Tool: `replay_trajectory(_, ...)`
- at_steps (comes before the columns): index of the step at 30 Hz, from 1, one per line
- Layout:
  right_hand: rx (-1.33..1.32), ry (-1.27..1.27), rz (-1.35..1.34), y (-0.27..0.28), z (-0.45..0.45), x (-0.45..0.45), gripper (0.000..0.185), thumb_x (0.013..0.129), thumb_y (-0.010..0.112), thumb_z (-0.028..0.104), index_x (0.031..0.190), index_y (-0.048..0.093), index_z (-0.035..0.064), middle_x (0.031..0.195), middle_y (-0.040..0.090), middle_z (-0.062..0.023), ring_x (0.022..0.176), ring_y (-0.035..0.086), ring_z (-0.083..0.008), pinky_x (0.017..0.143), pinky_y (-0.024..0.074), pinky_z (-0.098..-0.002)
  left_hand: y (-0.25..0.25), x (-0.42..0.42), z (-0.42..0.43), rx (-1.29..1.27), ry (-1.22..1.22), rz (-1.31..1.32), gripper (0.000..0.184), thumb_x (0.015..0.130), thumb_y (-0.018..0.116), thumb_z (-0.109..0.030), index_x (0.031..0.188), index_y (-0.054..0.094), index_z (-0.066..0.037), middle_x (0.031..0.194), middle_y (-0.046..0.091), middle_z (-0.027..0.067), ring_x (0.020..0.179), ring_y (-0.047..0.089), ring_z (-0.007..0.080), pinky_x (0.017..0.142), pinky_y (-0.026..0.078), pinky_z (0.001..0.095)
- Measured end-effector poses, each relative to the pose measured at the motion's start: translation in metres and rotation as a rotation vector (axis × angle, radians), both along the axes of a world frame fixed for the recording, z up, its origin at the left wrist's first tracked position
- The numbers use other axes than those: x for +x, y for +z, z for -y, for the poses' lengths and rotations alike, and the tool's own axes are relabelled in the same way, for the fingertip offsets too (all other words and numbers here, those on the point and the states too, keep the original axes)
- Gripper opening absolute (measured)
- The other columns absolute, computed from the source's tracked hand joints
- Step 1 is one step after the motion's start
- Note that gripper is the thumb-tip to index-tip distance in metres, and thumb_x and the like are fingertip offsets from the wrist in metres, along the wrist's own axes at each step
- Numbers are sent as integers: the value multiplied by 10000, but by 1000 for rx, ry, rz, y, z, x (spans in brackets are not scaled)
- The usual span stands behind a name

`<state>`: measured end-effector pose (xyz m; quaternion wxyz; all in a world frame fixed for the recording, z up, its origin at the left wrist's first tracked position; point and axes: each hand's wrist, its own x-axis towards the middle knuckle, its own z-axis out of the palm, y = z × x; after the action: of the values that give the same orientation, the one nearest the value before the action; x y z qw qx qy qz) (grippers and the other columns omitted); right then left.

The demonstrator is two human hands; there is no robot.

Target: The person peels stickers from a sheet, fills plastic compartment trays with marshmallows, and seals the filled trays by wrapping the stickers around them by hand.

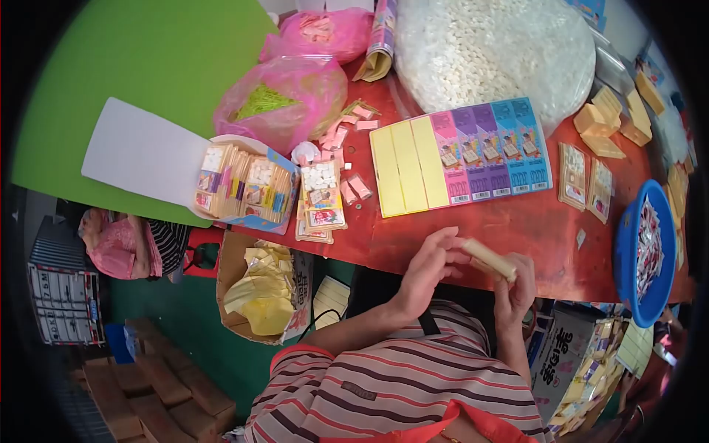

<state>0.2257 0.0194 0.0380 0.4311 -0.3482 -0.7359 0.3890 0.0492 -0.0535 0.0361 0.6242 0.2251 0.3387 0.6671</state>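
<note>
A narrow, pale yellow tray-like piece (487, 258) is tilted above the table's front edge. My right hand (515, 286) is closed round its lower right end. At its upper left end is my left hand (430, 267), fingers apart and slightly curled; whether a fingertip touches the piece is unclear. Behind the hands lies a sheet of printed cards (484, 151), with plain yellow, pink, purple and blue strips. To the left, filled packs (322, 196) with white pieces are stacked beside small pink packets (357, 187).
An open box (255, 212) of packs stands at left, near pink bags (277, 100). A large clear bag (495, 52) of white pieces sits behind. At right are a blue basin (628, 258), finished packs (574, 177) and yellow trays (600, 122). Another person (122, 244) is at left.
</note>
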Motion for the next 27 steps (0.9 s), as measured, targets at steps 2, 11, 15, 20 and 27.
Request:
replay_trajectory(2, 273, 73, 122, 6, -6, -11, 275, 788, 639, 55, 1051, 597, -15, 1020, 583, -184, 961, 569, -331, 845, 453, -370, 9, -18, 2, 23, -35, 139, 506, 1025, 411, -305, 1454, 302, -61, 1409, 443, 134, 1264, 476, 239, 1048, 386, 416)
replay_trajectory(11, 536, 236, 307, 18, -5, -83, 417, 682, 646, -29, 1088, 602, 49, 1239, 530, -205, 1177, 499, -375, 971, 379, -500, 24, -51, 33, 13, 253, 176, 564, 927, 461, -2, 1463, 299, -70, 1453, 401, 168, 1323, 443, 284, 1093, 385, 432)
replay_trajectory(15, 133, 296, 93, 17, 0, -110, 450, 813, 556, -22, 1259, 543, 30, 1456, 364, -229, 1325, 389, -384, 1087, 320, -433, 18, -66, 43, 95, 499, 65, 569, 889, 471, 42, 1436, 342, -49, 1435, 418, 190, 1318, 447, 292, 1083, 401, 443)
replay_trajectory(20, -597, 491, -168, 7, 2, -152, 467, 900, 586, 122, 1355, 500, 63, 1534, 303, -101, 1364, 356, -206, 1097, 293, -361, 18, -87, 53, 172, 767, -47, 476, 891, 476, 36, 1361, 405, 18, 1378, 465, 179, 1271, 484, 261, 1084, 390, 427)
replay_trajectory(27, -533, 604, -185, -27, 8, -236, 496, 901, 539, 92, 1383, 434, 41, 1431, 405, -115, 1339, 366, -208, 1105, 294, -341, 8, -136, 59, 29, 936, -434, 460, 884, 520, 53, 1337, 447, 16, 1335, 487, 134, 1224, 486, 200, 1069, 365, 350)
